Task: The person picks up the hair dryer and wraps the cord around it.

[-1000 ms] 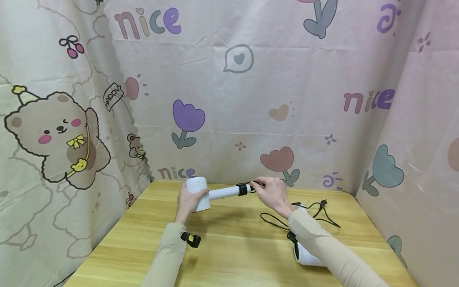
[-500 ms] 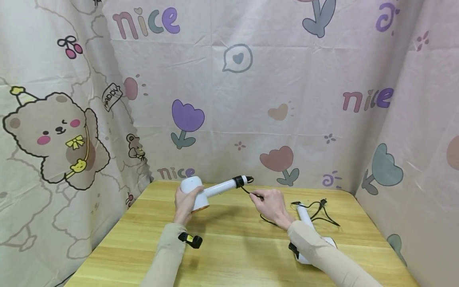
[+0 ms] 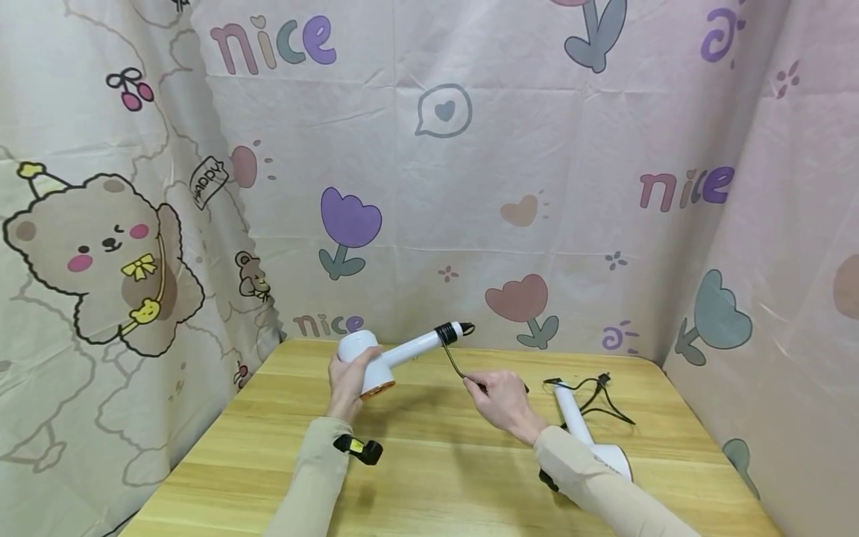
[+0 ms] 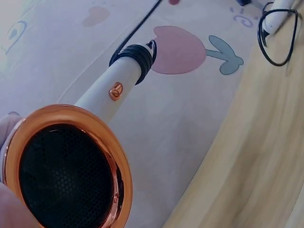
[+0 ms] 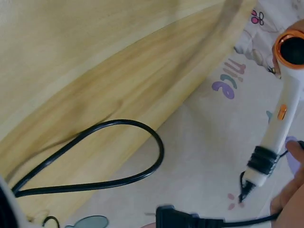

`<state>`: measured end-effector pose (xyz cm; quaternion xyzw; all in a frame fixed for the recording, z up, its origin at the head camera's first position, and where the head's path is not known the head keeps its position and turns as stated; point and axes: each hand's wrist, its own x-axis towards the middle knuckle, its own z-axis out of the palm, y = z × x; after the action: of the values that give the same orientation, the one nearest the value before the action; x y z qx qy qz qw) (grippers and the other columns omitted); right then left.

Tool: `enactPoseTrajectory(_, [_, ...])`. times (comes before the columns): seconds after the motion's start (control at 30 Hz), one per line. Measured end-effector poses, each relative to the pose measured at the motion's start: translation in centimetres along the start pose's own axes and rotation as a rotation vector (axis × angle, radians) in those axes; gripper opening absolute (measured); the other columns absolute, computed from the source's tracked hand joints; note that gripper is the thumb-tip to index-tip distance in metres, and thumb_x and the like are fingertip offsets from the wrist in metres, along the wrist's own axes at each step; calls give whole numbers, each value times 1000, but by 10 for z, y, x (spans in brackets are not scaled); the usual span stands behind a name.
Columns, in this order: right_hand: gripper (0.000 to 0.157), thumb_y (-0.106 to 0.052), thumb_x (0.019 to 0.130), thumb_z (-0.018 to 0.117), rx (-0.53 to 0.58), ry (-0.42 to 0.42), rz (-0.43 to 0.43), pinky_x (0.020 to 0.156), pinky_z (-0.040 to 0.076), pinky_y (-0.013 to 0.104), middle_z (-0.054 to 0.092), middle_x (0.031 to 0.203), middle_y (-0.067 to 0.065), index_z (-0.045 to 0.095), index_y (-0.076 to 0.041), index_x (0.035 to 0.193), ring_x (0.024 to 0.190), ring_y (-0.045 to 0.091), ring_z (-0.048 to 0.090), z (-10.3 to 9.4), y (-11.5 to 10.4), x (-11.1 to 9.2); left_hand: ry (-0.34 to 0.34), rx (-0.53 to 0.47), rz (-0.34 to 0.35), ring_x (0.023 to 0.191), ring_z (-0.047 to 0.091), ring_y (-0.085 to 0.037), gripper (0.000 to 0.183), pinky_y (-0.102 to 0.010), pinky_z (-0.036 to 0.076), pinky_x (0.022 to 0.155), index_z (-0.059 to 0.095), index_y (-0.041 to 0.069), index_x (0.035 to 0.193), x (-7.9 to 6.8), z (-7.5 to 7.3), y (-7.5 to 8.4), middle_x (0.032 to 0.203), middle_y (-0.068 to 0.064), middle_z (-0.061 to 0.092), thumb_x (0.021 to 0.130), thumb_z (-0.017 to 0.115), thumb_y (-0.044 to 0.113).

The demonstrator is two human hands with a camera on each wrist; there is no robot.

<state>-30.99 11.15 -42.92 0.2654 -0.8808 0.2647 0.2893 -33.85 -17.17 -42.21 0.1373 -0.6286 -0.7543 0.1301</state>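
Note:
In the head view my left hand (image 3: 346,384) grips the barrel of a white hair dryer (image 3: 414,349), held above the table with its handle slanting up to the right. The left wrist view shows the dryer's copper-coloured rim (image 4: 122,156) and dark mesh. Black cord is coiled round the handle's end (image 3: 446,333). From the coil a short length of cord (image 3: 453,365) runs down to my right hand (image 3: 503,403), which pinches it. A black plug (image 5: 173,218) sticks out past that hand in the right wrist view.
A second white hair dryer (image 3: 573,412) lies on the wooden table (image 3: 429,477) at the right, partly behind my right forearm. Its black cord (image 3: 614,412) loops beside it. A printed curtain (image 3: 429,186) surrounds the table's back and sides.
My right hand has moved down from the handle's end, drawing a length of cord off the coil. The dryer's handle has tilted further upward in my left hand.

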Motion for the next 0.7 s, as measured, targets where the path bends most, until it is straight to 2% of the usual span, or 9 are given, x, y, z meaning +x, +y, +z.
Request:
enactPoseTrajectory(0.1, [20,-23,96,60,214,-186,201,56,43,21,72,79,-1,77,-17,105,62,4,53,-3,9,3,-32,-62,-59,94,61,-21,84,-33,58,74,36,9,143,1,-4,0,124,-14,52,76,81,32])
enactPoseTrajectory(0.17, [23,-23,98,57,351,-291,330,66,43,24,67,74,4,76,-14,108,71,8,54,-7,20,7,-54,-92,-94,92,61,-19,80,-33,58,75,37,9,142,1,-7,1,121,-13,53,78,79,33])
enactPoseTrajectory(0.23, [24,-21,99,55,460,-381,409,67,42,27,64,75,8,76,-9,103,74,13,53,-12,31,13,-72,-114,-124,91,61,-18,79,-32,57,76,36,6,140,1,-7,2,119,-12,54,79,78,35])
enactPoseTrajectory(0.33, [26,-21,100,53,524,-465,454,59,39,24,65,80,7,74,-7,106,65,11,47,-19,49,18,-103,-162,-152,91,62,-18,77,-32,57,78,37,4,139,2,-6,4,117,-11,56,81,76,36])
enactPoseTrajectory(0.4, [26,-21,101,53,545,-505,481,48,31,21,66,85,6,73,-7,107,53,9,34,-23,57,20,-111,-180,-164,91,62,-18,76,-32,57,79,37,3,137,3,-4,4,115,-10,57,81,75,37])
enactPoseTrajectory(0.43, [27,-22,101,53,548,-519,488,44,26,20,63,82,6,72,-8,114,49,8,26,-25,61,20,-113,-189,-169,90,62,-17,75,-32,58,79,38,3,137,3,-3,5,115,-10,57,82,75,37])
enactPoseTrajectory(0.47, [27,-22,101,53,549,-530,493,42,24,19,63,83,7,72,-8,114,48,7,23,-25,64,20,-118,-190,-169,90,63,-17,73,-32,58,79,38,3,137,4,-2,5,114,-10,57,82,74,37])
enactPoseTrajectory(0.57, [27,-22,101,54,562,-566,493,43,25,19,62,82,8,72,-7,115,47,7,23,-24,69,20,-120,-190,-179,90,63,-17,72,-31,57,80,39,3,136,3,-1,4,115,-10,57,82,74,37])
enactPoseTrajectory(0.7, [27,-27,100,56,602,-619,493,44,26,21,52,67,2,73,-10,114,46,8,25,-22,70,20,-137,-227,-199,92,61,-17,70,-30,57,80,38,4,136,2,0,4,118,-10,54,84,72,36])
